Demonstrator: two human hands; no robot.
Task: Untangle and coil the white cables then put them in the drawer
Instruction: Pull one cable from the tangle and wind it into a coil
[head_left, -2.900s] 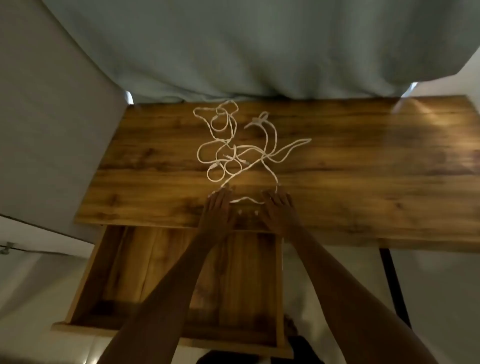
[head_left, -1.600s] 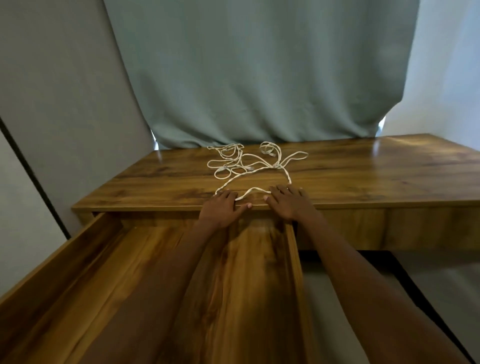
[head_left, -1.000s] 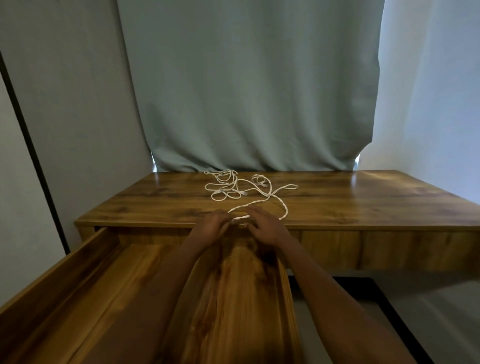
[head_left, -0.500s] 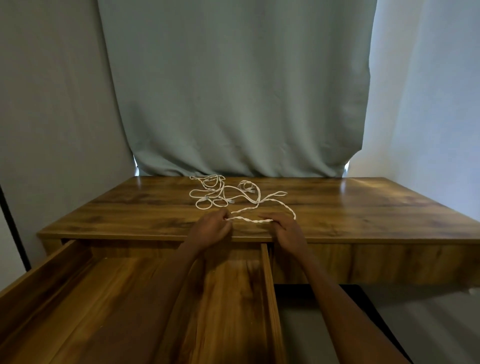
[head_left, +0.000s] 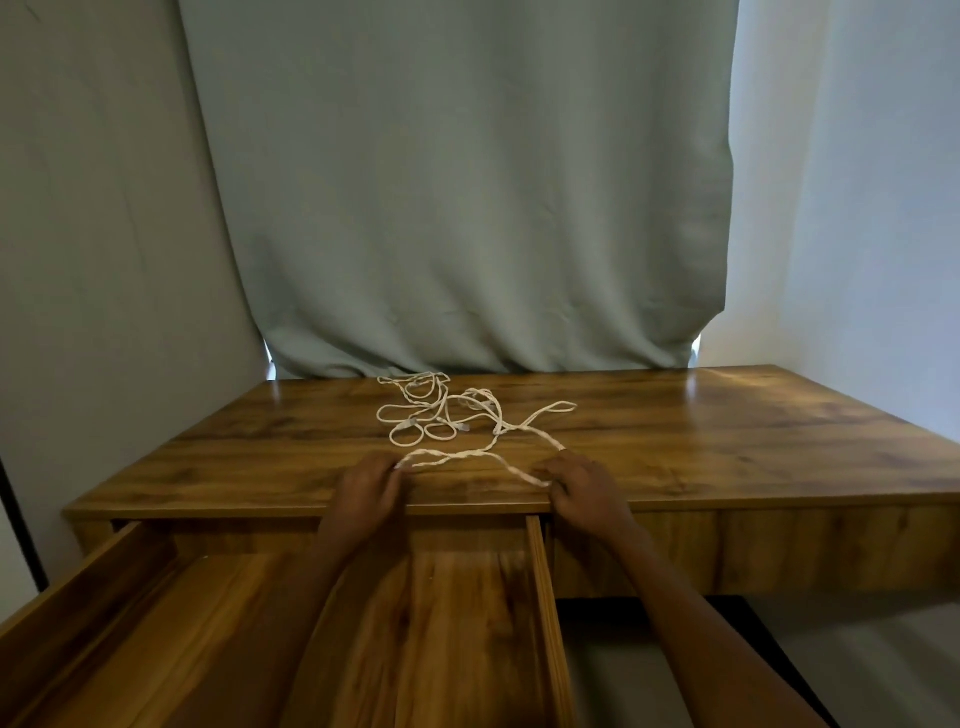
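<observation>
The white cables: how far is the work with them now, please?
Done: the drawer stands open, holding no cable. In hand: the left hand and right hand each pinch one twisted stretch of the white cables near the desk front edge. Left: the rest lies tangled behind; nothing is coiled or stored.

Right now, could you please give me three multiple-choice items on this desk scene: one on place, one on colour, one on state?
1. Where do the cables lie?
A. in the drawer
B. on the desk
C. on the floor

2. What colour are the cables?
A. black
B. red
C. white

3. How is the drawer?
A. pulled open
B. shut
C. taken out

Key: 1 B, the tangle rests on the desk, its near strand held between the left hand and the right hand. 2 C, every strand is white. 3 A, its inside shows below the desk edge.
</observation>
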